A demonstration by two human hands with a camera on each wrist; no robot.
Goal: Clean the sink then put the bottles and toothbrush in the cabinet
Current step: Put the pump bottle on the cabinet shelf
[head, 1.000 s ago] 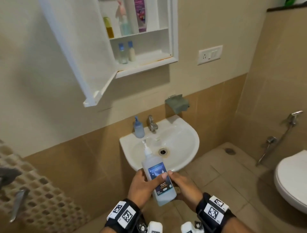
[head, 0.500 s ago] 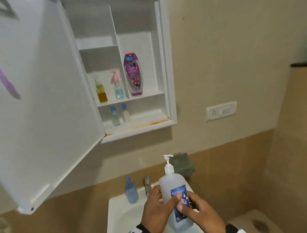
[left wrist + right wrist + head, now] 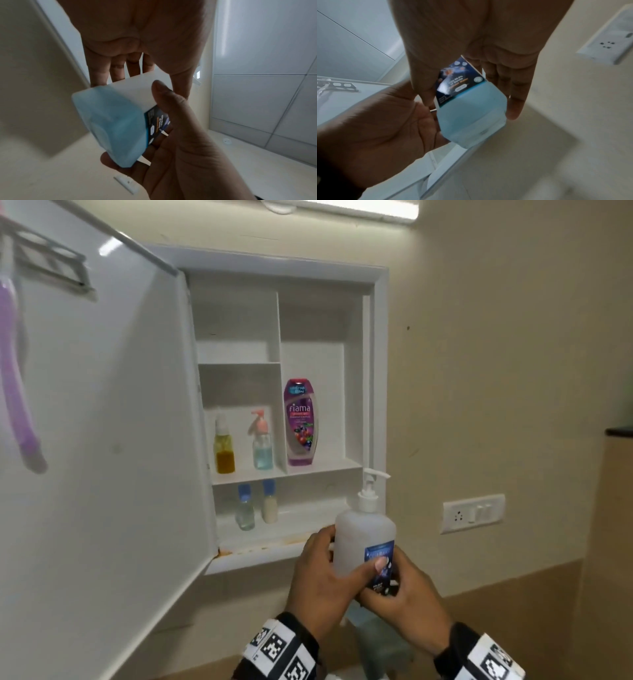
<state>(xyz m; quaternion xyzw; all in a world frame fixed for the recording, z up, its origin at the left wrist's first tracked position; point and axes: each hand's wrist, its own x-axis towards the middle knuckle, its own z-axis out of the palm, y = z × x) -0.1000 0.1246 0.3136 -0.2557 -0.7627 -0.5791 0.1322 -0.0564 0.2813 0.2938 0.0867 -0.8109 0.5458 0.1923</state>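
Note:
A translucent pump bottle (image 3: 359, 535) with a blue label and blue liquid at its base is held upright in both hands. It is in front of the lower right corner of the open white cabinet (image 3: 274, 551). My left hand (image 3: 322, 570) grips its left side, thumb across the label. My right hand (image 3: 404, 590) grips the lower right side. From below, the left wrist view shows the bottle's base (image 3: 113, 121), and so does the right wrist view (image 3: 471, 115). A purple toothbrush (image 3: 17, 392) hangs from a holder on the inside of the door.
The cabinet door (image 3: 102, 457) stands open to the left. On the middle shelf (image 3: 318, 467) are a purple Fiama bottle (image 3: 300, 422), a yellow spray bottle (image 3: 224, 446) and a pink-topped pump bottle (image 3: 262, 443). Two small blue-capped bottles (image 3: 257, 506) stand below. A wall socket (image 3: 472, 513) is to the right.
Both hands have lifted the pump bottle from above the sink up to the cabinet's lower right corner. The view has risen, so the sink has dropped out of sight.

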